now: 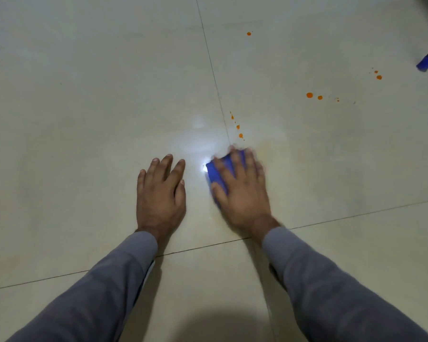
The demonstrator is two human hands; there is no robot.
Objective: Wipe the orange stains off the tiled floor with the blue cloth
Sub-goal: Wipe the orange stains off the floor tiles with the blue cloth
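Note:
My right hand (240,188) presses flat on the folded blue cloth (215,175), which shows between and left of the fingers; the hand is motion-blurred. My left hand (162,191) lies flat on the beige tiled floor (84,119), fingers apart, holding nothing. A line of small orange stains (240,135) runs just beyond the cloth beside the grout line. More orange drops (309,95) lie farther right, another pair (379,77) near the far right, and one drop (249,33) far ahead. A faint yellowish smear (277,149) shows right of the cloth.
A dark leg with a blue foot cap (426,64) stands at the top right corner. Grout lines cross near my wrists. A bright light reflection (203,169) glares on the tile between my hands.

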